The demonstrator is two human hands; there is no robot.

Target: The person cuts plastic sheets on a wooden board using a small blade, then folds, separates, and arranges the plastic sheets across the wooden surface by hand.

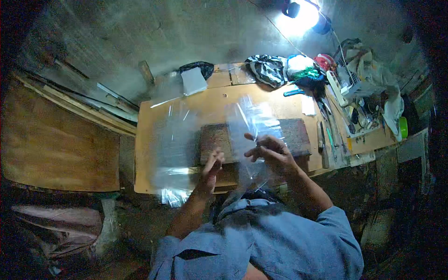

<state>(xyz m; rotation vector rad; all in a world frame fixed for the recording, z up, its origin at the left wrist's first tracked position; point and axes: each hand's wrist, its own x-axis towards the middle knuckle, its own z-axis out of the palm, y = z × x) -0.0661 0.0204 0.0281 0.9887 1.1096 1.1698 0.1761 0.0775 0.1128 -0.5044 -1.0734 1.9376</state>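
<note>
A clear plastic sheet or bag (240, 123) lies across a thick, worn board (296, 133) on the workbench, catching bright glare. My right hand (273, 150) is over this plastic with its fingers apart; no firm grip on it shows. Near the left end of the board is my left hand (213, 164), fingers stretched upward and somewhat blurred, with nothing visible in them. Farther left, a stack of clear plastic (175, 135) covers the bench and hangs over its front edge. Whether either hand touches the plastic is hard to make out.
The wooden workbench (145, 161) holds a white pad (193, 81) and a striped bag (266, 70) at the back. Along the right lie a blue-handled tool (293, 93), a knife-like tool (323, 144) and a cluttered tray (361, 116). A lamp (298, 21) shines above.
</note>
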